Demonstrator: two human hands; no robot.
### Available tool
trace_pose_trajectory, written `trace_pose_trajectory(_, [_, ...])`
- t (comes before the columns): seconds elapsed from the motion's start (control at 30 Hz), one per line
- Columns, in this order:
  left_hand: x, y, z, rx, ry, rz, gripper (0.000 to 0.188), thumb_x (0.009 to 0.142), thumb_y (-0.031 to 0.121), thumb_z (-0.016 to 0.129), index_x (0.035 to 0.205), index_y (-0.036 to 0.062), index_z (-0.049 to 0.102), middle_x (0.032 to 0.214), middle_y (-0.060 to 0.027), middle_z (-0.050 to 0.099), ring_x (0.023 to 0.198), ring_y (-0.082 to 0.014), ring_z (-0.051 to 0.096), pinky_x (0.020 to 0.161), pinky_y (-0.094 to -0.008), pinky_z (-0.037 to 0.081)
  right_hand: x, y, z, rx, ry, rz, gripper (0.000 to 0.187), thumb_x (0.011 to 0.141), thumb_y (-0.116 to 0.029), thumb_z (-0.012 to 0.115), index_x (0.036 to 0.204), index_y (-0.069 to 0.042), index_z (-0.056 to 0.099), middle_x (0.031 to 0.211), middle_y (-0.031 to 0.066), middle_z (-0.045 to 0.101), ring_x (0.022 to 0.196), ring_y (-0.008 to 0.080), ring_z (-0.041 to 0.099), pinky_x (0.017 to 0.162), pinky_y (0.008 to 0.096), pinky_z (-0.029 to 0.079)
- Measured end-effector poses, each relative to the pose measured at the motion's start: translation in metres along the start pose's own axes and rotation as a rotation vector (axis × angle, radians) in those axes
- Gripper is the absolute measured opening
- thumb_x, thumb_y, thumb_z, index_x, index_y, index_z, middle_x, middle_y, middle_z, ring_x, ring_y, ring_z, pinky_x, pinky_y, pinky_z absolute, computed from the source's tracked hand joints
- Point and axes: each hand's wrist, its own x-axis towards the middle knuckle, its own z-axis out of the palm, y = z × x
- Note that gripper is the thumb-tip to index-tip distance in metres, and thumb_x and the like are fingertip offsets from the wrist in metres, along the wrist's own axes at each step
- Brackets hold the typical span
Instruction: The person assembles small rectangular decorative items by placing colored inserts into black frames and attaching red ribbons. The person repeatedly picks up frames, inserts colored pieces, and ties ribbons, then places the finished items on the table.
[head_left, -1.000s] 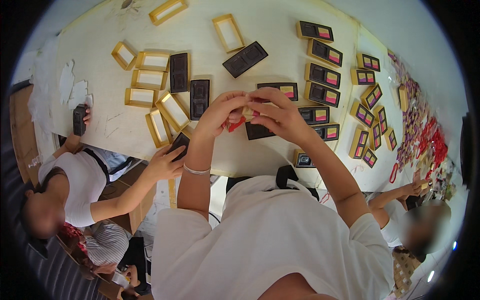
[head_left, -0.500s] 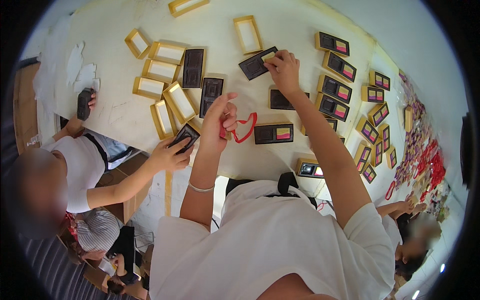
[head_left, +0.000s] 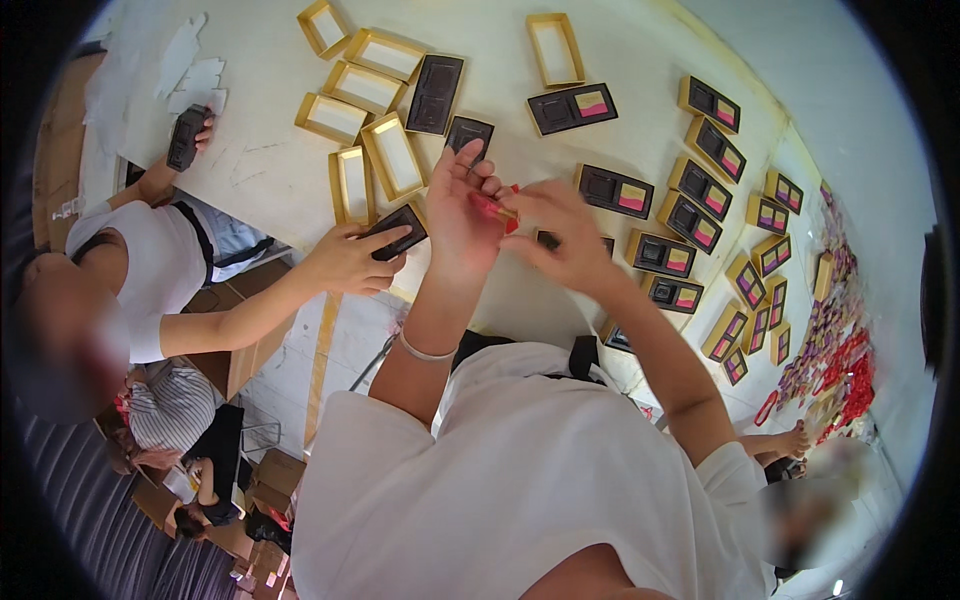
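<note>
My left hand (head_left: 466, 212) is turned palm up above the table, its fingers curled around small pink-and-gold pieces (head_left: 490, 208). Some red ribbon (head_left: 513, 212) shows beside these pieces. My right hand (head_left: 563, 238) reaches over to the left palm, thumb and fingers at the pieces; motion blurs it, so its grip is unclear. Beyond the hands lies a black-lined box (head_left: 572, 108) with a pink-and-gold piece in its right compartment. A black tray (head_left: 470, 138) is partly covered by my left fingertips. Another dark box (head_left: 547, 240) is mostly hidden behind my right hand.
Several empty gold box frames (head_left: 395, 158) lie at the left. Filled boxes (head_left: 703, 185) stand in rows at the right, near a pile of small pieces and red ribbons (head_left: 850, 375). A co-worker's hand (head_left: 365, 255) holds a black tray (head_left: 400, 232) close by my left wrist.
My right hand has left the far box and come back to my left palm. The pink-and-gold piece now lies in that box. The view has shifted.
</note>
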Motion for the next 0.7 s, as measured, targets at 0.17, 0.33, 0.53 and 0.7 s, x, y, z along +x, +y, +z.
trace_pose_trajectory(0.17, [-0.009,0.001,0.001,0.188,-0.018,0.014,0.03,0.09,0.032,0.044,0.101,0.0053,0.053,0.077,-0.0033,0.051,0.066,-0.0107,0.043,0.061,-0.0259,0.037,-0.008,-0.008,0.005,0.235,0.122,0.322,0.023,0.074,-0.011,0.064,0.094,-0.003,0.061,0.075,0.0107,0.058,0.076,0.0253,0.056,0.066,0.0312,0.045])
trace_pose_trajectory(0.33, [-0.017,0.023,-0.029,0.756,-0.279,-0.178,0.025,0.088,0.025,0.051,0.103,0.0058,0.054,0.078,0.0022,0.053,0.06,-0.0048,0.04,0.056,-0.0186,0.033,-0.004,0.0,-0.011,0.148,-0.112,0.199,0.025,0.074,-0.013,0.064,0.097,-0.003,0.06,0.078,0.0114,0.058,0.078,0.0271,0.056,0.069,0.0333,0.045])
trace_pose_trajectory(0.53, [-0.012,0.011,-0.053,0.959,-0.127,0.114,0.038,0.082,0.03,0.059,0.111,0.0069,0.05,0.082,-0.0017,0.056,0.065,-0.008,0.052,0.052,-0.0204,0.038,-0.009,0.015,0.011,0.028,-0.167,0.179,0.037,0.073,-0.016,0.065,0.106,-0.002,0.055,0.094,0.0139,0.057,0.085,0.0285,0.055,0.076,0.0339,0.044])
trace_pose_trajectory(0.7, [0.018,0.012,-0.052,2.15,0.306,0.759,0.061,0.071,0.036,0.067,0.119,0.0066,0.045,0.101,-0.0109,0.05,0.083,-0.0254,0.055,0.067,-0.0348,0.046,-0.005,0.035,0.004,-0.04,0.024,0.38,0.039,0.073,-0.016,0.065,0.107,-0.001,0.054,0.097,0.0157,0.057,0.088,0.0299,0.054,0.08,0.0349,0.044])
